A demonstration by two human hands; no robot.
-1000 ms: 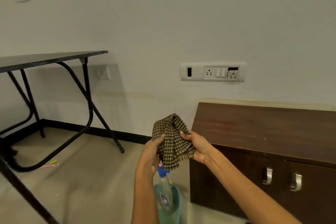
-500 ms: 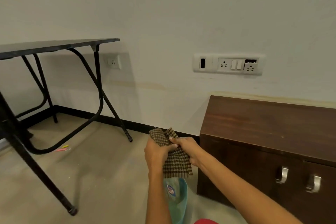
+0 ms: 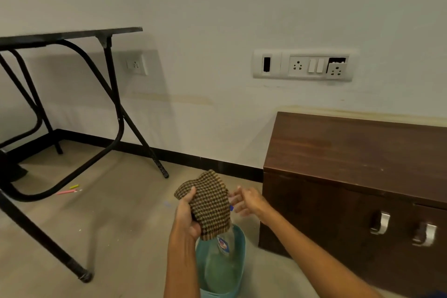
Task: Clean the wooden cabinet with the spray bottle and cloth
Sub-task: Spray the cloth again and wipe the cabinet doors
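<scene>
hands: 2, both bare, both in front of the cabinet's left end
left hand [image 3: 187, 215]: fingers closed around the cloth, bunching it; held above the tub
right hand [image 3: 246, 201]: blurred, fingers spread and loose, gripping nothing; just right of the cloth, between cloth and cabinet, apart from both as far as the blur allows
cloth [image 3: 210, 203]: 1, brown-and-tan check, crumpled, hanging from the left hand, its lower edge draped over the top of the spray bottle
spray bottle [image 3: 223, 243]: 1, clear with a red-blue label, upright inside the tub, left of the cabinet's front corner; head mostly hidden by the cloth, a bit of blue shows at the cloth's right edge
tub [image 3: 239, 266]: 1, teal plastic, on the floor, just left of the cabinet
cabinet [image 3: 358, 152]: 1, dark wood, against the wall, top bare
cabinet handles: 2 visible, metal, on the front; left one [image 3: 379, 222], right one [image 3: 424, 234]
worktop [image 3: 70, 34]: 1, black folding table, well left of the cabinet, against the wall
wall socket plates: 2; long switch panel [image 3: 302, 65] above the cabinet's left end, one module hanging loose; small socket [image 3: 136, 64] farther left, beside the table leg
floor bits: 2 small sticks under the table, well left of the cabinet, one yellow [image 3: 74, 186], one pink [image 3: 66, 192]
</scene>
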